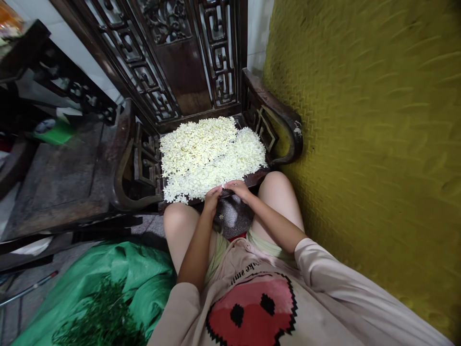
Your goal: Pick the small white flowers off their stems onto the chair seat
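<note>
A thick layer of small white and pale yellow flowers (201, 144) covers the seat of a carved dark wooden chair (185, 77). At the seat's front edge, my left hand (212, 198) and my right hand (239, 189) meet with their fingertips nearly touching. Both are closed in a pinch. Between the fingertips shows a tiny white flower (223, 186); its finer parts are too small to make out. The hands are just in front of the flower layer, above the gap between my knees.
Curved armrests (288, 139) flank the seat. A yellow textured sheet (363, 144) stands along the right side. At left are a dark wooden bench (65, 178) and a green box (57, 132). Green leafy stems (103, 312) lie on a green plastic sheet (115, 264) at lower left.
</note>
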The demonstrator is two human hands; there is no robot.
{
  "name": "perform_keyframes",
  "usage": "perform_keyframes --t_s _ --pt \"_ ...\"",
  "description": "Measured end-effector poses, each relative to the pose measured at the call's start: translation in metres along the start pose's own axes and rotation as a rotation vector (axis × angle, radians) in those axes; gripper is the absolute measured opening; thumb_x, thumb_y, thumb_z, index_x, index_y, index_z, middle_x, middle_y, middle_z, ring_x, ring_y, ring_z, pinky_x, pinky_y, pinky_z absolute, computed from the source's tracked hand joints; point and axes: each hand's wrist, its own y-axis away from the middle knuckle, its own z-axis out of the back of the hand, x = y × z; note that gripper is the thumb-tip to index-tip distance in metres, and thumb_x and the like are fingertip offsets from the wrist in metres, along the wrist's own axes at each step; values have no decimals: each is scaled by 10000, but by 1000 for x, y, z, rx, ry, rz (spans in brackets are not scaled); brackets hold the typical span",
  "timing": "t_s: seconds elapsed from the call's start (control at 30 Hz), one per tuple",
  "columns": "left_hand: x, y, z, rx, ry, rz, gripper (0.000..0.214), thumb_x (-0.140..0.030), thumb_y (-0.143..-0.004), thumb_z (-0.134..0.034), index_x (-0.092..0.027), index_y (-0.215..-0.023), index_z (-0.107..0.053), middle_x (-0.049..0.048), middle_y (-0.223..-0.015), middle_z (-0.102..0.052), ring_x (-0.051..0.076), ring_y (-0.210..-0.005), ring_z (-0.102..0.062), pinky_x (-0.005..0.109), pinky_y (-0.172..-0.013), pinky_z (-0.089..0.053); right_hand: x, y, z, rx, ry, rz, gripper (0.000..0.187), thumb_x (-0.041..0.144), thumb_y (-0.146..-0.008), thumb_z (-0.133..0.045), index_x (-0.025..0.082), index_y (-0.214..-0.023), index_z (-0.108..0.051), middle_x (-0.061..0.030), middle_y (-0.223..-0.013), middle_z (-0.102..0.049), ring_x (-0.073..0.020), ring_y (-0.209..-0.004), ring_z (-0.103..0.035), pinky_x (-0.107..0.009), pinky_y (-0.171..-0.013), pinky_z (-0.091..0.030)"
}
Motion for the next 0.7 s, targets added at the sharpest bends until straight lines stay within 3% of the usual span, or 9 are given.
perform_keyframes --t_s 0.23,0.4,0.57,0.7 --pt "-2 2 -1 -29 -91 -34 279 -372 -605 -648 -146 -768 -662 2 -615 -583 105 -587 -484 240 -597 -370 4 4 -2 7 55 15 224 328 -565 -666 139 -684 -676 -41 -721 -676 -158 -725 -589 -275 -735 -414" --pt "-3 4 -2 13 -139 0 206 -349 -591 -643 -152 -647 -627 -17 -563 -546 104 -572 -464 234 -585 -352 2 3 -2 17 185 86 202 323 -584 -638 133 -647 -667 -16 -617 -628 -132 -619 -534 -246 -629 -391" --pt "0 2 -2 9 -118 38 222 -345 -585 -647 -149 -688 -633 -19 -573 -544 102 -562 -461 226 -558 -327 -3 -1 -1 56 254 124 273 364 -609 -613 141 -749 -688 27 -507 -532 -105 -515 -446 -226 -537 -334" --pt "-2 4 -3 -8 -104 44 247 -349 -578 -669 -149 -721 -648 -11 -581 -554 108 -563 -470 235 -562 -337 -5 -4 -1 64 256 147 248 345 -619 -596 138 -723 -688 9 -567 -570 -105 -553 -455 -226 -571 -345"
